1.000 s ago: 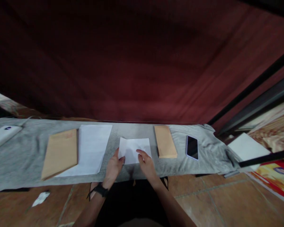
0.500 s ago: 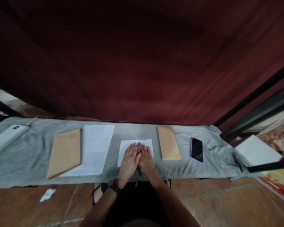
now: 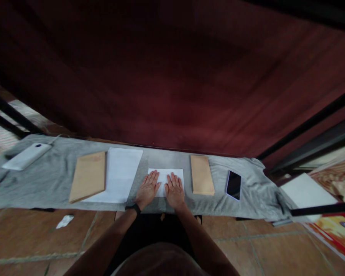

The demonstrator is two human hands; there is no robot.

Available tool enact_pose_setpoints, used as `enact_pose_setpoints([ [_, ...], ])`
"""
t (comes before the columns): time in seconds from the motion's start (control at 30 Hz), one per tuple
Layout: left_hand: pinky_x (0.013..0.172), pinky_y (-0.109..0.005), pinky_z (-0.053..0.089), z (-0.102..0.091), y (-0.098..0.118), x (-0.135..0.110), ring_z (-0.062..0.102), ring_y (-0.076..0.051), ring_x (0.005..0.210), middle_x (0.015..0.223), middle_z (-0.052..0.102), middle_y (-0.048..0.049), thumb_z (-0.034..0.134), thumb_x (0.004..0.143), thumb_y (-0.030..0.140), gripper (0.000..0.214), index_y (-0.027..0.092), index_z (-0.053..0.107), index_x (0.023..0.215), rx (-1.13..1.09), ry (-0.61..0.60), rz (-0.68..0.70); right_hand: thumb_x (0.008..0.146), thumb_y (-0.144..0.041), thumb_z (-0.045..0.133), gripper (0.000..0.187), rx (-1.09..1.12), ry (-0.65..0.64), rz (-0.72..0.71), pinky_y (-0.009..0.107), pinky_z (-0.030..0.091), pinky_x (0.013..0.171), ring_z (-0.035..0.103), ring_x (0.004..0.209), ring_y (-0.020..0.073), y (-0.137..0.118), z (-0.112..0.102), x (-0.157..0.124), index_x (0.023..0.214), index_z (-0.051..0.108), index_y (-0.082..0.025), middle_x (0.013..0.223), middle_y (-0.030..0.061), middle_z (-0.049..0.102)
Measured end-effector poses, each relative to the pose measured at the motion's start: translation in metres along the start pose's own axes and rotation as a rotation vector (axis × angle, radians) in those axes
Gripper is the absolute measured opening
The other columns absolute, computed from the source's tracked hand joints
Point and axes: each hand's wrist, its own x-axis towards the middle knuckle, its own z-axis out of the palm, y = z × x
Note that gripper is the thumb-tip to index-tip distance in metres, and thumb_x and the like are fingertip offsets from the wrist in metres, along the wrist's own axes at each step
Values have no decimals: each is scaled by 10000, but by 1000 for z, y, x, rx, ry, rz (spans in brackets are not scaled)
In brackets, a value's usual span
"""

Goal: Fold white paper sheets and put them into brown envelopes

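A small white sheet of paper [image 3: 162, 191], apparently folded, lies on the grey cloth in front of me. My left hand [image 3: 148, 188] rests flat on its left side, fingers stretched out. On the right side lies my right hand [image 3: 174, 191], palm down with the fingers extended. A strip of bare paper shows between the two hands. To the left are a stack of larger white sheets [image 3: 123, 174] and brown envelopes [image 3: 88, 175] that overlap its left part. A narrower stack of brown envelopes [image 3: 202, 175] lies right of my right hand.
Grey cloth [image 3: 166, 157] covers the long narrow bench. A phone with a purple edge [image 3: 234, 185] lies to the right, and a white device with a cable [image 3: 27, 156] at far left. Dark red fabric [image 3: 172, 96] hangs behind; black bars [image 3: 307, 122] flank the bench.
My hands were together at the middle of the paper; now they have slid apart toward its left and right sides. The view has shifted slightly.
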Motion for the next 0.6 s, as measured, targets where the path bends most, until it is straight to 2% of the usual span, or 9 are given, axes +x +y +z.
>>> enact_pose_setpoints([
  [0.23,1202,-450,329,0,-9,-19,353,-269,1482,1570,414,-181,300,1018,403,600,49,420,1488,27,8,-35,1047,-342,390,532,-52,-16,30,457,276,1188,363,1462,262,12,-5,-13,1528,402,-118,1585,152,380],
  [0.4,1207,-476,319,-1,-13,-26,372,-279,1471,1552,440,-191,277,1013,340,574,43,430,1480,21,2,-101,1048,-342,357,552,-72,21,39,436,288,1180,390,1446,266,21,-7,-24,1517,402,-53,1558,180,417],
  [0.5,1222,-477,295,-5,-3,-18,365,-272,1475,1548,449,-183,285,1013,338,571,60,410,1496,9,21,-115,1045,-345,362,554,-76,74,17,444,312,1165,412,1430,273,25,-8,-28,1509,412,-48,1536,195,446],
  [0.6,1226,-453,294,-5,16,-2,347,-256,1485,1565,432,-160,297,1021,371,582,86,375,1523,-17,10,-51,1042,-347,373,546,-84,111,1,449,322,1162,415,1427,277,26,-7,-30,1487,443,-38,1517,206,470],
])
